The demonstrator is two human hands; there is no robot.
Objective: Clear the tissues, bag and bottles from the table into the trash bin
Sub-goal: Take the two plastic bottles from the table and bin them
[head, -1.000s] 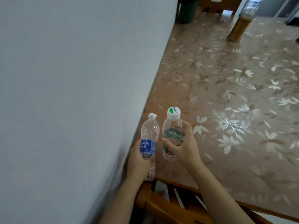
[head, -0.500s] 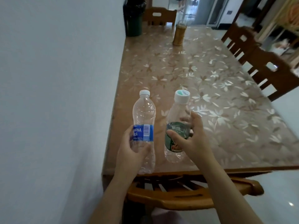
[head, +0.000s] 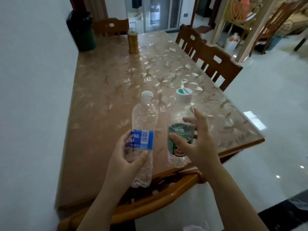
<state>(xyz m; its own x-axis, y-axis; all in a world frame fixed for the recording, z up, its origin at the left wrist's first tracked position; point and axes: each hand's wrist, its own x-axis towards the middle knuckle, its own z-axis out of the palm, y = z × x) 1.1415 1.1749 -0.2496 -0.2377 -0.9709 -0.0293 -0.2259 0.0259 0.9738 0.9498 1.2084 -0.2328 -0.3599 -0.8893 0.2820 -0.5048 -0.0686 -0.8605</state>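
A long wooden table (head: 116, 77) is seen, pushed against a pale wall (head: 25, 97) on its left side and covered with a clear sheet printed with pale flowers. A glossy white floor (head: 275, 114) is spread out to the right, and wooden chairs are drawn up at the far end (head: 110, 27) and along the right side (head: 218, 67). The curved back of a near chair (head: 166, 194) is seen below the forearms. At the far left corner, by the wall, a dark green trash bin (head: 82, 33) lined with a black bag is placed, and an amber jar (head: 133, 41) is stood just beside it on the table.

Over the near edge of the table two clear, capped bottles are held upright, close together but apart. The blue-label bottle (head: 144, 130) is gripped around its middle by the left hand (head: 126, 160), the thumb laid across its front below the label. The green-label bottle (head: 181, 127) is held by the right hand (head: 196, 144), the thumb pressed on the label and the fingers curled behind it (one finger is raised off the shoulder).

Whether the bin stands on the table or behind it cannot be told, as its base is hidden. The doorway beyond is blurred, and a pinkish shape at the bottom edge is cut off.
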